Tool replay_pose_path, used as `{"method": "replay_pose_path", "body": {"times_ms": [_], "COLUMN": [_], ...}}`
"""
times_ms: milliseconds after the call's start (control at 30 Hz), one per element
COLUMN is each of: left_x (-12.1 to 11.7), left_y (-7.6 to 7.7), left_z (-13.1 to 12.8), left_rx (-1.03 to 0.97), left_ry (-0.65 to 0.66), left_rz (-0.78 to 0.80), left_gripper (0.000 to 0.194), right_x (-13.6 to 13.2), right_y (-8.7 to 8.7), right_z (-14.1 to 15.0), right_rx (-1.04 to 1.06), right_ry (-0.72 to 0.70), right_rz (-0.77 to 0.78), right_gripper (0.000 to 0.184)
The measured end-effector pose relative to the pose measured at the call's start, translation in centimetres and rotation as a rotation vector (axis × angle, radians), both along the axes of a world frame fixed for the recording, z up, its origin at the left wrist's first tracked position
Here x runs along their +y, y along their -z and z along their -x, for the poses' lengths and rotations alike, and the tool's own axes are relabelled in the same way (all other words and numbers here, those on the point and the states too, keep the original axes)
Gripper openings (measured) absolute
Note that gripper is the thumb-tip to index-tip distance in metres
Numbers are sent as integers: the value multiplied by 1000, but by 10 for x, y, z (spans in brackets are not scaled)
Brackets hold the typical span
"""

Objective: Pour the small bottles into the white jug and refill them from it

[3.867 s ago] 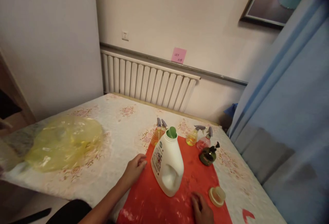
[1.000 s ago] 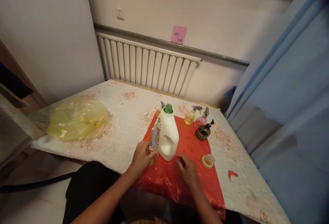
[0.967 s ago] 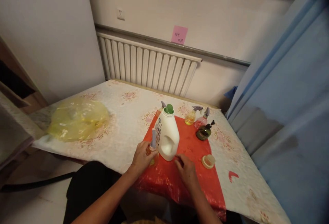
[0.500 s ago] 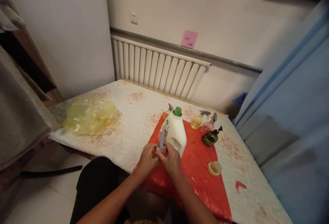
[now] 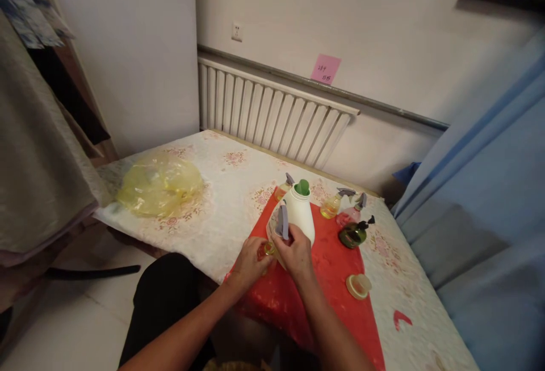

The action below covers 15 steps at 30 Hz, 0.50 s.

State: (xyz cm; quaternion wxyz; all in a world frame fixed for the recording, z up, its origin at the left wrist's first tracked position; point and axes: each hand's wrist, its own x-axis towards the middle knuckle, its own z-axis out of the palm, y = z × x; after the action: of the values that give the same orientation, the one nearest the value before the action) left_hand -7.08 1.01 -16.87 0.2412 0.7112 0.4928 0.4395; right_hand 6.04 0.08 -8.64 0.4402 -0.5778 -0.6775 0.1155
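Observation:
My left hand is closed around a small clear bottle, whose uncapped neck shows above the fingers. In my right hand is a grey spray nozzle, lifted off to the right of that bottle's mouth. Just behind both hands stands a large white jug with a green piece in its open mouth; the right hand overlaps its lower part. Under the hands and jug lies a red plastic sheet.
Several bottles line the sheet's far side: a yellow spray bottle, a pink spray bottle and a dark green pump bottle. A pale cap lies at right, near a red strip. A yellow plastic bag rests at left.
The spray nozzle has come off the small bottle and moved up and right in my right hand. My left hand keeps hold of the bottle. The whole view has shifted slightly.

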Motion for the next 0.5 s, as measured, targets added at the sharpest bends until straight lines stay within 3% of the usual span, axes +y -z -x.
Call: {"method": "replay_pose_path", "body": {"times_ms": [233,500], "left_x": [-1,0], "left_y": [-1,0], "left_z": [1,1], "left_rx": [5,4], "left_ry": [-14,-21], "left_rz": [-6,-10], "left_gripper": [19,21], "right_x": [-7,-22], "right_y": [-44,-71], "right_z": [-7,-18], "right_rx": [44,111], "right_ry": [-3,-5], "right_rz": [-74,-91], "right_gripper": [18,21]}}
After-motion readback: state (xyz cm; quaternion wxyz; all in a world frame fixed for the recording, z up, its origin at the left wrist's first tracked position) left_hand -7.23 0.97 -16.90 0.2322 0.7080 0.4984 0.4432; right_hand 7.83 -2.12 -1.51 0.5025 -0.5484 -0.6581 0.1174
